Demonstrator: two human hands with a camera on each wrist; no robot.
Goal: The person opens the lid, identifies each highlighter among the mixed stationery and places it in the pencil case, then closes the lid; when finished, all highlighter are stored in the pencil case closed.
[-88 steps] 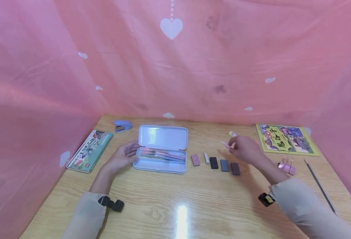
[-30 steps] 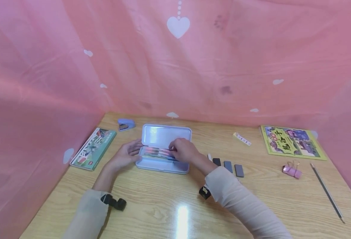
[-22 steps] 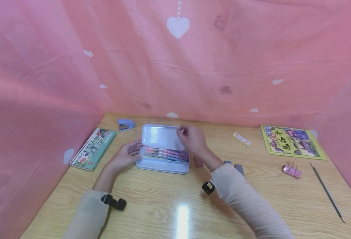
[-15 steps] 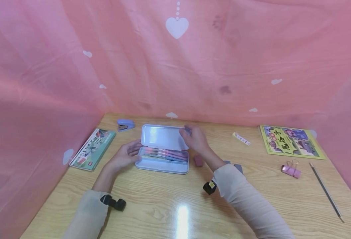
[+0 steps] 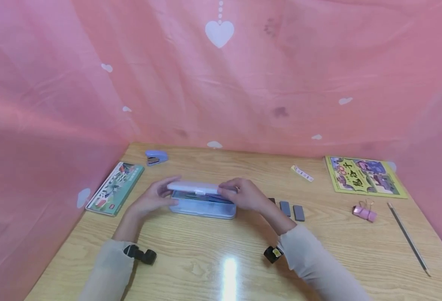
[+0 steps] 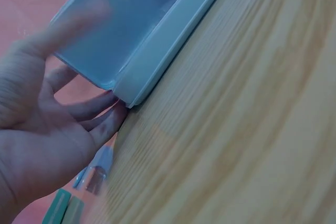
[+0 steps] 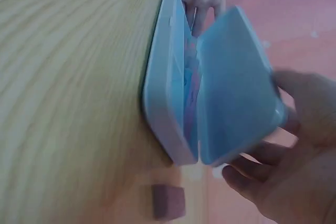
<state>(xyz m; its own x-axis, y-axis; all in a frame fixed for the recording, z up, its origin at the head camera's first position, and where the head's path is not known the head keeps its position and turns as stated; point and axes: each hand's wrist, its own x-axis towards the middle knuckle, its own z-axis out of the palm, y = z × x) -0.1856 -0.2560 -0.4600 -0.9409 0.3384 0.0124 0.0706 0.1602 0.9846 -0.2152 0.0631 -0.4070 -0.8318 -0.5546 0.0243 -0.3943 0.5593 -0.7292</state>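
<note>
A pale blue pencil case (image 5: 203,209) lies on the table with its lid (image 5: 194,187) half lowered over the pens (image 7: 192,90) inside. My right hand (image 5: 242,194) holds the lid at its right end, thumb on one side and fingers on the other. At the case's left end my left hand (image 5: 154,197) rests its fingers against the corner, and its thumb stands apart, blurred in the left wrist view. Right of the case lie grey-blue erasers (image 5: 285,208). A reddish eraser (image 7: 168,202) shows near the case in the right wrist view; my right hand hides it in the head view.
A green boxed set (image 5: 116,189) and a blue stapler (image 5: 156,157) are at the left. Toward the right are a small patterned strip (image 5: 302,173), a yellow book (image 5: 364,176), a pink binder clip (image 5: 364,212) and a long grey pencil (image 5: 408,238). Pink cloth surrounds the table.
My right hand carried a thin pink pen from the right into the case, let it go, then took the upright lid and swung it forward and down. The left hand stayed at the case.
</note>
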